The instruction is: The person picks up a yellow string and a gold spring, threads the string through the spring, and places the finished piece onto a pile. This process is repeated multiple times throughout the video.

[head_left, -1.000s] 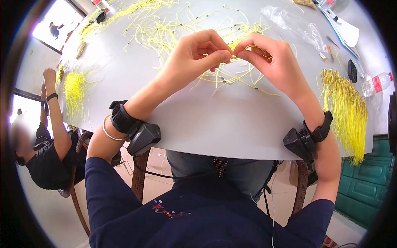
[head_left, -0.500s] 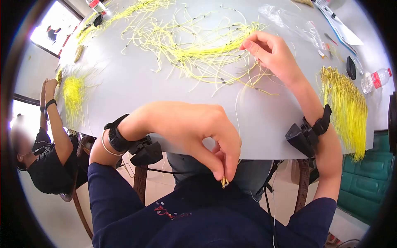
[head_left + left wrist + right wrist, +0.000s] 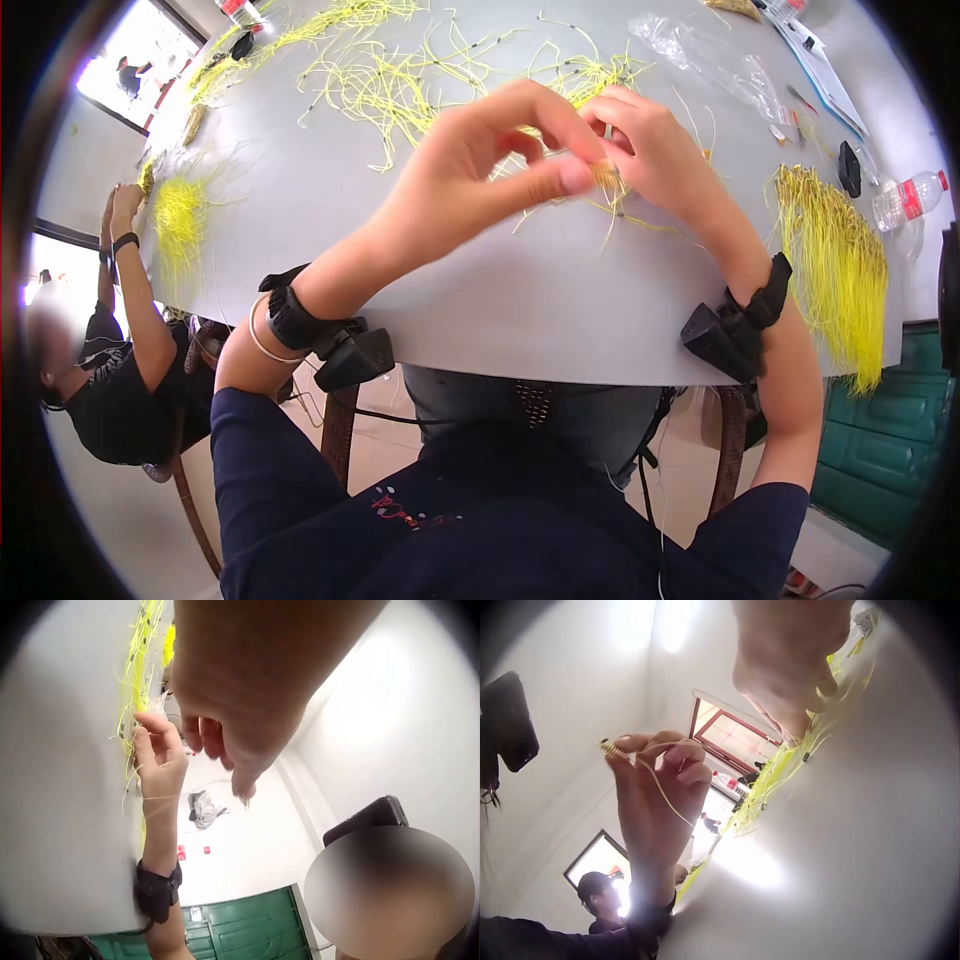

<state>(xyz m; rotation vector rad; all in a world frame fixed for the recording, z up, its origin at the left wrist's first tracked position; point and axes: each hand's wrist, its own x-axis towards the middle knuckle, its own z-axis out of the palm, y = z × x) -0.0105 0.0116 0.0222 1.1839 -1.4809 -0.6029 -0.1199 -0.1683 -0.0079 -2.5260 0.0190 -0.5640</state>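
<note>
In the head view my left hand [image 3: 480, 170] is raised over the table and pinches a small gold coiled piece [image 3: 606, 178] between thumb and forefinger. The right wrist view shows the gold coil's ridges, with a pale cord [image 3: 664, 793] trailing from the left hand. Close beside it in the head view is my right hand [image 3: 655, 150], its fingers bent and blurred. From the left wrist, the right hand's thumb and forefinger come close together beside thin yellow cords [image 3: 139, 682]. I cannot tell whether those fingertips hold a cord.
Loose yellow cords with dark beads [image 3: 375, 90] spread behind the hands. A gold-topped yellow bundle [image 3: 835, 270] lies at the right edge, near a water bottle [image 3: 910, 200]. Clear plastic bags [image 3: 700, 60] lie at the back. At left another person [image 3: 125, 360] sits near a yellow tuft [image 3: 180, 225].
My left hand swung down toward the chest with the gold piece, then came back up beside the right hand. The right hand stayed over the cords, shifting slightly.
</note>
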